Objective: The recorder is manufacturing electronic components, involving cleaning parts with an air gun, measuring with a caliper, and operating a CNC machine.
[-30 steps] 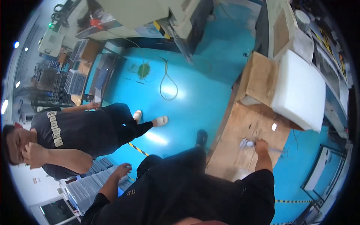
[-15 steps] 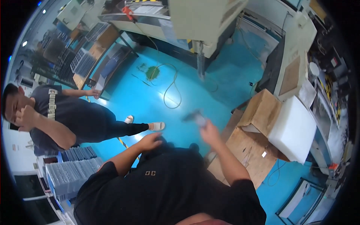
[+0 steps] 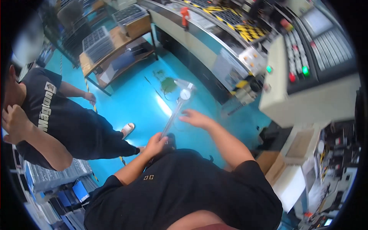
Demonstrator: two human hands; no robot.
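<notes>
A metal dial caliper (image 3: 185, 94) with a round white dial slants up and away in front of my body, its jaws at the far end. My left hand (image 3: 156, 145) is closed round the near end of its long beam. To the right of the beam, my right hand (image 3: 197, 119) is held out with fingers apart. It holds nothing and looks separate from the caliper.
A co-worker in dark clothes (image 3: 73, 119) stands close on my left. Trays lie on a wooden table (image 3: 85, 66) beyond. A machine's control panel (image 3: 306, 57) juts in at right. Stacked grey sheets (image 3: 57, 172) stand lower left, a cardboard box (image 3: 268, 163) lower right.
The caliper, blurred in my right hand before, is now in my left hand. My right hand has let go and opened. The view has swung right, bringing the control panel in.
</notes>
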